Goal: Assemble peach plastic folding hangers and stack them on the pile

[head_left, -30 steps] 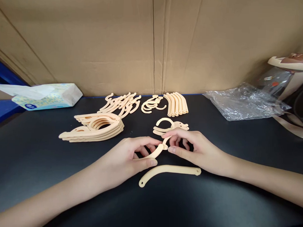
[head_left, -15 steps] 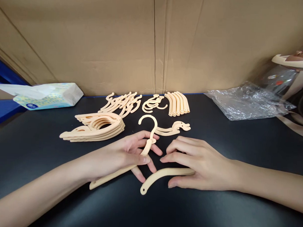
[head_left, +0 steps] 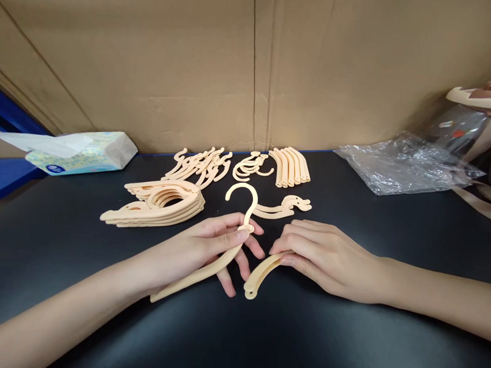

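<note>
A cream hanger hook joined to a curved arm (head_left: 214,267) rests in my left hand (head_left: 211,239), thumb pressed near the joint and the other fingers spread beneath. The hook (head_left: 251,197) points away from me. My right hand (head_left: 321,256) pinches a separate curved hanger arm (head_left: 262,273) between thumb and fingers; its grooved side shows, and its near end with a small hole points left. The two pieces are apart. Part of the right piece is hidden under my fingers. Just behind my hands lie loose curved pieces with shaped ends (head_left: 287,206).
At the left is a stack of folded-looking cream pieces (head_left: 159,210). Farther back lie small hooked pieces (head_left: 201,166), loose hooks (head_left: 250,165) and a row of curved arms (head_left: 290,168). A tissue pack (head_left: 85,152) and a clear plastic bag (head_left: 403,165) flank them before a cardboard wall (head_left: 153,68).
My right hand has turned its curved arm so the grooved side shows, with fingers closed more tightly. My left thumb has moved up toward the hook joint, and its piece has rolled slightly.
</note>
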Action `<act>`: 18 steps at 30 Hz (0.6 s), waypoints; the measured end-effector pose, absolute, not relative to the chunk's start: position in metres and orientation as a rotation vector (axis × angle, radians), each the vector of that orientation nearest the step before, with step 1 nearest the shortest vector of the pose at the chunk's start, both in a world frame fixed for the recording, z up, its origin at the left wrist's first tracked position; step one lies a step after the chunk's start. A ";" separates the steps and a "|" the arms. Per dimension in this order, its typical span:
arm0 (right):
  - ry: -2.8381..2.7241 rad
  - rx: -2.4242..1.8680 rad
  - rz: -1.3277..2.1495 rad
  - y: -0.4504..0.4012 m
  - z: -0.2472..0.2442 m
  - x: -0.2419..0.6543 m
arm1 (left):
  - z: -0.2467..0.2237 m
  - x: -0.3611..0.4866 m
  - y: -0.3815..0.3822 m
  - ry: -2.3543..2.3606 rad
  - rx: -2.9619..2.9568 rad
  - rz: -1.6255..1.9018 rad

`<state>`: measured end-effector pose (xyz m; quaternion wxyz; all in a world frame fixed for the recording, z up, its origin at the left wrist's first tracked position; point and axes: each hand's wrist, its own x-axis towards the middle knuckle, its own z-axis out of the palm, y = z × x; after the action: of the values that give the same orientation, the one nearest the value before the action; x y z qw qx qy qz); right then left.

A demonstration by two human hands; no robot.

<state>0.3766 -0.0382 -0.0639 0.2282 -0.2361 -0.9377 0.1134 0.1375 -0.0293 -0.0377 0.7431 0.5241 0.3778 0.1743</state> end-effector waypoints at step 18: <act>-2.498 -0.824 0.342 -0.040 -0.065 0.383 | -0.039 0.134 -0.028 0.951 1.109 0.379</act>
<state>0.3826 -0.0397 -0.0651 0.2422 -0.3014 -0.9137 0.1250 0.1344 -0.0284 -0.0386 0.7286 0.5032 0.4317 0.1720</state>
